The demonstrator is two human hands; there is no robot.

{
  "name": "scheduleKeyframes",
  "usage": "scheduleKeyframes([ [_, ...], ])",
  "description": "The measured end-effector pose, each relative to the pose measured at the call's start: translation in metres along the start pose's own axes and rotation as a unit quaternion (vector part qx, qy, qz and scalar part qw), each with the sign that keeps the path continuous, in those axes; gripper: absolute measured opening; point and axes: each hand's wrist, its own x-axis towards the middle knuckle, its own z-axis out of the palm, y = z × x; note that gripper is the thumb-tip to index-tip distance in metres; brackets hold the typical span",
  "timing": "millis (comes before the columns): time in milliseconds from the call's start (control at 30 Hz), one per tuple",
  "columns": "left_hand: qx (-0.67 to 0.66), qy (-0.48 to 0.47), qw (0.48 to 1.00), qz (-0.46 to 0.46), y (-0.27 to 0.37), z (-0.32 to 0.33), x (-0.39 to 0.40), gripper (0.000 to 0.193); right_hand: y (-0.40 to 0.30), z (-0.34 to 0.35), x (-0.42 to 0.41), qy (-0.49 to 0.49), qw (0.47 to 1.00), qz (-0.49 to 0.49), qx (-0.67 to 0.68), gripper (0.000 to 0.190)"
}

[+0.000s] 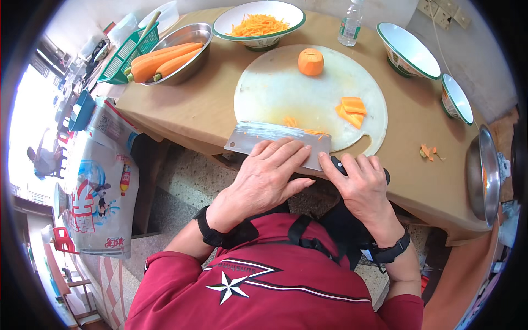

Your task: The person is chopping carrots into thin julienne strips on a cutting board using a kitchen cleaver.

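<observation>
My right hand grips the black handle of a cleaver whose wide blade lies over the near edge of a round white cutting board. Flat against the blade rests my left hand, thumb spread from the fingers. Carrot shreds lie by the blade's far edge, and a few cling to it. A thick carrot chunk stands at the board's far side. Several flat carrot slices overlap on the right of the board.
Whole peeled carrots fill a steel bowl at left, beside a green basket. Behind the board are a bowl of shredded carrot and a plastic bottle. Right: two white bowls, scraps, a steel basin.
</observation>
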Motion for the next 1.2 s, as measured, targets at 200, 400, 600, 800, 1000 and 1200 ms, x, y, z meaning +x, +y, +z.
scheduleKeyframes([
  [200,-0.040,-0.055,0.998,-0.003,0.000,0.003,0.017,0.051,-0.007,0.011,-0.001,0.019,1.000,0.000,-0.007,0.034],
  [400,-0.055,-0.124,0.990,-0.026,-0.004,-0.002,0.032,0.050,-0.007,0.015,-0.003,0.017,1.000,0.003,0.009,0.030],
  [600,-0.005,-0.097,0.995,-0.036,-0.014,0.010,0.036,0.049,-0.008,0.014,-0.004,0.007,1.000,0.000,0.015,0.033],
  [800,-0.006,-0.031,0.999,-0.041,-0.024,0.000,0.031,0.043,-0.010,0.012,-0.002,0.003,1.000,0.002,0.009,0.035],
  [1000,-0.014,0.171,0.981,-0.089,-0.024,-0.028,0.019,0.022,-0.006,0.005,-0.004,0.009,1.000,-0.002,0.015,0.040],
  [1200,-0.048,0.158,0.979,-0.118,-0.016,-0.048,0.007,0.021,-0.007,0.003,-0.004,0.031,0.999,-0.022,0.014,0.038],
])
